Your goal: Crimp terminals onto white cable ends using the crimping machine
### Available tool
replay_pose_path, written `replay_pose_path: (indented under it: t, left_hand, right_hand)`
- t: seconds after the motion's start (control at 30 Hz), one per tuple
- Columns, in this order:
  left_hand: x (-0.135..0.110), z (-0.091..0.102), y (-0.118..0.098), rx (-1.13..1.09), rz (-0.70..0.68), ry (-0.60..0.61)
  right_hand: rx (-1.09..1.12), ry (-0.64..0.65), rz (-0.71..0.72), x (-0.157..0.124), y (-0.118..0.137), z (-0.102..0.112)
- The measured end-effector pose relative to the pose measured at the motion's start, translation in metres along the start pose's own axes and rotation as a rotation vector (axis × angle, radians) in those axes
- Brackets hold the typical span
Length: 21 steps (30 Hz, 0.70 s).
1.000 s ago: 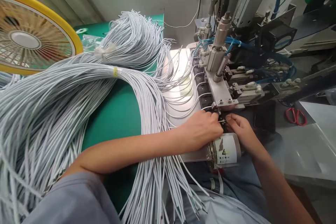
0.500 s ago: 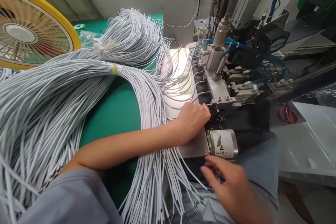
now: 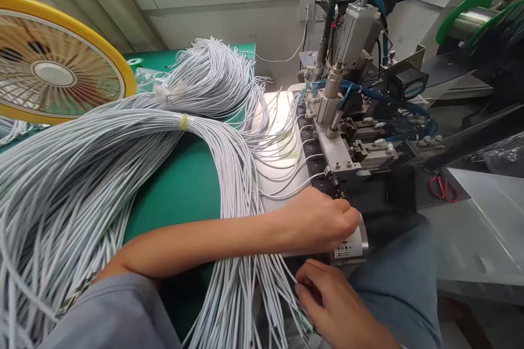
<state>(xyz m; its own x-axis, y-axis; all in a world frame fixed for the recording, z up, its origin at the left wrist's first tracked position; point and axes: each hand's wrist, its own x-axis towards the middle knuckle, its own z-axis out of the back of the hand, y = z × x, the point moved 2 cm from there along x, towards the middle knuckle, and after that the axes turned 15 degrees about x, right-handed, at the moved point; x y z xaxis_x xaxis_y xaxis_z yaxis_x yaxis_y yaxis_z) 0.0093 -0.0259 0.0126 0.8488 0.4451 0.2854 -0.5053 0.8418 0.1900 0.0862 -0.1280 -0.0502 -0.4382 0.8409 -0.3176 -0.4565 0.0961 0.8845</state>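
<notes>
A thick bundle of thin white cables [image 3: 123, 142] drapes over a green mat [image 3: 180, 180] and hangs off its near edge. My left hand [image 3: 323, 221] rests closed at the front of the machine's black fixture row [image 3: 313, 155], fingers curled by a cable end; what they hold is hidden. My right hand [image 3: 327, 294] is lower, by my lap, with thumb and fingers pinched on one hanging white cable [image 3: 289, 272]. A small cylinder with a warning label [image 3: 352, 242] sits just right of my left hand.
The wire-processing machine [image 3: 347, 114] with pneumatic cylinders and blue hoses stands at right. A yellow-rimmed fan [image 3: 53, 60] is at far left. Red scissors [image 3: 442, 188] lie on the right bench beside a grey tray [image 3: 483, 218]. Green spools [image 3: 470, 16] stand behind.
My right hand left the fixture, dropped toward my lap and closed on a hanging cable. My left hand stayed at the fixture, shifting slightly toward me.
</notes>
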Motion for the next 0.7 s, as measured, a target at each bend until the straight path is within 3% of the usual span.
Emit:
replay_pose_path:
  t: [0.13, 0.37, 0.47, 0.6, 0.7]
  left_hand:
    - [0.001, 0.003, 0.001, -0.165, 0.042, 0.03]
    - [0.008, -0.006, 0.016, -0.483, 0.042, 0.039]
    - [0.011, -0.011, 0.022, -0.564, 0.058, -0.036]
    - [0.011, -0.012, 0.025, -0.62, 0.024, -0.087]
    - [0.01, -0.012, 0.025, -0.651, 0.019, -0.072]
  right_hand:
    - [0.083, -0.162, 0.112, -0.007, 0.003, 0.026]
    - [0.39, -0.641, 0.226, 0.005, 0.005, 0.102]
    - [0.599, -0.67, 0.291, 0.01, 0.001, 0.111]
    - [0.899, -0.549, 0.375, 0.013, -0.004, 0.109]
    - [0.955, -0.535, 0.351, 0.016, -0.005, 0.108]
